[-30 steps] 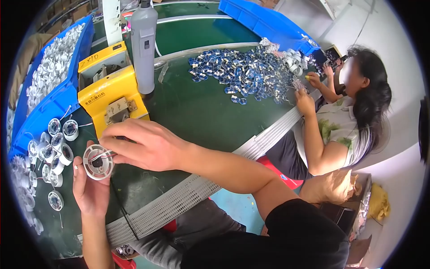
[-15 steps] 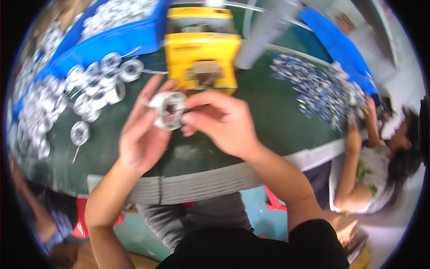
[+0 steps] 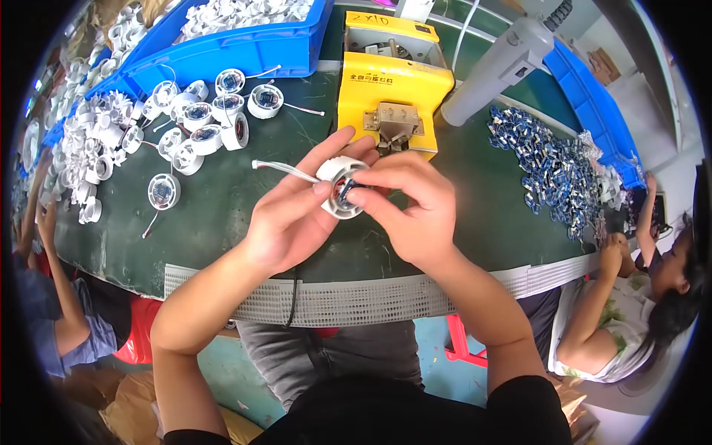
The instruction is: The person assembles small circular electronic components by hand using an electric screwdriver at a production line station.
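My left hand (image 3: pixel 289 222) cradles a white round plastic housing (image 3: pixel 331 169), its thumb and fingers around the rim. A white cable with a small plug sticks out of the housing past the left thumb. The fingertips of my right hand (image 3: pixel 415 204) are pinched on a small blue circuit board (image 3: pixel 346 190) in the housing's open face. Those fingertips partly cover the board, so how it sits inside is unclear. Left of my hands, several white housings with boards and cables (image 3: pixel 197 115) lie grouped, and a single one (image 3: pixel 164 191) lies nearer me.
Beyond my hands stands a yellow screw feeder (image 3: pixel 386 81), with a thick grey cylindrical tool (image 3: pixel 489 74) beside it. A blue bin (image 3: pixel 259 53) holds white parts; more white parts (image 3: pixel 85 148) are heaped left. Blue circuit boards (image 3: pixel 556 170) are piled right, near another person (image 3: pixel 608 311).
The whole view has shifted, so table objects appear farther right. The housing has turned in my left hand, bringing its cable into sight. My right fingertips have moved from its edge onto the board inside.
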Available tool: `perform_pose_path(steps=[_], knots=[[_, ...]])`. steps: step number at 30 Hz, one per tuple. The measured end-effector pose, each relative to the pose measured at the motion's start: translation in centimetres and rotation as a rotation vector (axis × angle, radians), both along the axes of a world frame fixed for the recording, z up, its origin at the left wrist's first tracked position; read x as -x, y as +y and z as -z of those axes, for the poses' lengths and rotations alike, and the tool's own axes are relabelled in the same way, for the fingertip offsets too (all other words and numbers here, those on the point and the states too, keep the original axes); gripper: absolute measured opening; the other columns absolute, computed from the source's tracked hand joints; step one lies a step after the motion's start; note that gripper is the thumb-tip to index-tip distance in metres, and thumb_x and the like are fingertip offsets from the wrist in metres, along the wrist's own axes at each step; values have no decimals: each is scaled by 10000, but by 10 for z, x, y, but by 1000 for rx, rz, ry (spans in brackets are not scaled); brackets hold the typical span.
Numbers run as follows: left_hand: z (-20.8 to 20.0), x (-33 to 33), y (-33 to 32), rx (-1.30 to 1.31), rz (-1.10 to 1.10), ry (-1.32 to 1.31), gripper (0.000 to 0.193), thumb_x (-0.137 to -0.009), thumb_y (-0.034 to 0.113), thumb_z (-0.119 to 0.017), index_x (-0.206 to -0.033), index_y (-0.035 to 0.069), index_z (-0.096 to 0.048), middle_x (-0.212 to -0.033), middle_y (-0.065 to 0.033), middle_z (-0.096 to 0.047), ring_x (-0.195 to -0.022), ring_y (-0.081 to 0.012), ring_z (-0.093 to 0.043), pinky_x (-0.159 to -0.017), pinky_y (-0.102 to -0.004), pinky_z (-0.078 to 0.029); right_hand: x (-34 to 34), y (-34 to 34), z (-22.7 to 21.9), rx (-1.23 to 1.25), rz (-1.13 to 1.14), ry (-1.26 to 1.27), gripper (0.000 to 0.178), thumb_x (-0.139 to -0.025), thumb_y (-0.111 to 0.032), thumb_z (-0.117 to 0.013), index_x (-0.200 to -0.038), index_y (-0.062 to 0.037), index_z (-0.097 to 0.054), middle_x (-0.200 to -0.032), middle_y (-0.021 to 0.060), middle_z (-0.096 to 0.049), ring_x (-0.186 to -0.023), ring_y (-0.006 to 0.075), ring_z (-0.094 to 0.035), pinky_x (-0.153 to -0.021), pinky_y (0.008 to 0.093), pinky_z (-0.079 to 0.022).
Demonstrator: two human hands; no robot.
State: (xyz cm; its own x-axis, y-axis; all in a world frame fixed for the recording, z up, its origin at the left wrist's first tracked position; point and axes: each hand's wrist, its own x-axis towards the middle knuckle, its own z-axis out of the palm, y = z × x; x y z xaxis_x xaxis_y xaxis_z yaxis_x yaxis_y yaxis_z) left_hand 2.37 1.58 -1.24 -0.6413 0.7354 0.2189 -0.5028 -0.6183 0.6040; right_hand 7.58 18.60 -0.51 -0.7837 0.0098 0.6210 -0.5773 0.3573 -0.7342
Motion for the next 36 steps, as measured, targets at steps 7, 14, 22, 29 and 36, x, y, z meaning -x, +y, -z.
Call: perform_pose_path(steps=[7,14,22,29,36], knots=[[12,-4,6,170,-23,300,822,-956,173,-555,-1548,147,15,-1488,-121,-323,-1335,-219,-363,-1103,-360,-274,1,-1,5,355,-110,-272,309,-798,8,-731,-1081,-17,-609,-1004,58,-607,-880,151,-660,-707,251,-545],[-7,2,-3,777,-205,382,462,-897,33,-600,-1342,-10,-483,-1126,-86,-620,-959,-143,-626,-762,-285,-572,13,10,2,44,171,34,94,-846,-53,-687,-912,4,-652,-825,100,-617,-710,197,-610,-634,311,-494],[10,5,8,764,4,164,398,-918,40,-570,-1312,41,-514,-1081,-83,-640,-845,-211,-690,-698,-323,-613,37,74,-32,63,479,-24,694,-742,-196,-798,-1290,22,-431,-1070,191,-618,-929,250,-630,-834,383,-505],[3,0,1,814,29,160,368,-924,42,-550,-1292,39,-532,-975,-63,-634,-831,-214,-679,-738,-368,-606,56,67,-46,253,438,143,516,-802,-99,-728,-1232,-5,-459,-842,110,-633,-690,168,-630,-658,321,-528],[2,8,4,743,96,91,375,-967,62,-499,-1334,-8,-461,-1049,-100,-606,-884,-231,-661,-829,-369,-588,63,35,-71,504,146,142,670,-855,-22,-605,-1419,-7,-243,-638,71,-576,-495,146,-553,-518,285,-463]])
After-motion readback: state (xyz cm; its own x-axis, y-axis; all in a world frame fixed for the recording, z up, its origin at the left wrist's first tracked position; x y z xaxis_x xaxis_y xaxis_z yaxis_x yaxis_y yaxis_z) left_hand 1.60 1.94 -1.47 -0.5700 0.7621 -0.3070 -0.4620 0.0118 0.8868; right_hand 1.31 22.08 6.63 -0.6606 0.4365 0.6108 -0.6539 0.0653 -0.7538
